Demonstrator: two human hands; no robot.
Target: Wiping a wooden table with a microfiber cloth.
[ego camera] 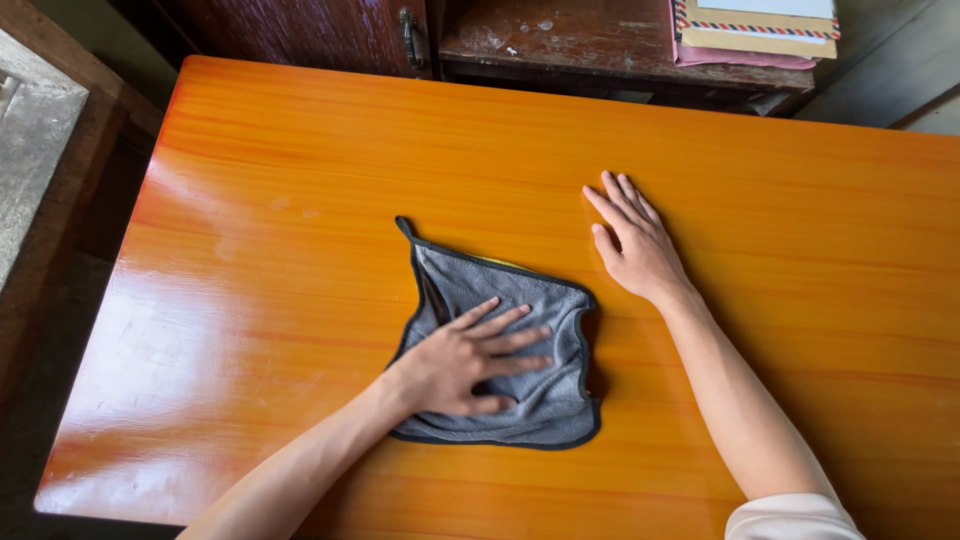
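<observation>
Floor: a dark strip runs down the far left of the frame, with a grey slab [35,130] at the upper left.
Table: glossy orange wood [250,250] fills most of the frame, with glare on its left part.
Cloth: a grey cloth [545,300] with dark edging lies folded just left of the middle of the frame, flat on the table; one corner sticks out as a point toward the upper left.
Cloth axis: its longer run goes from that upper-left point down to the lower right, where the folded body lies thick and roughly square.
Left hand: the left hand [470,355] lies palm down on the cloth, fingers spread wide and pointing toward the right of the frame; it presses flat and grips nothing.
Right hand: the right hand [635,245] lies flat on the bare table just right of the cloth's upper right corner, fingers together and pointing to the upper left; open, holding nothing, not touching the cloth.
Nearer hand: the left is on the cloth; the cloth lies to the lower left of the right hand, near it.
Cabinet: dark wood [330,35] with a metal latch stands beyond the table's far edge, top middle.
Envelopes: a stack [755,30] with a striped border sits at the upper right on a worn shelf.
</observation>
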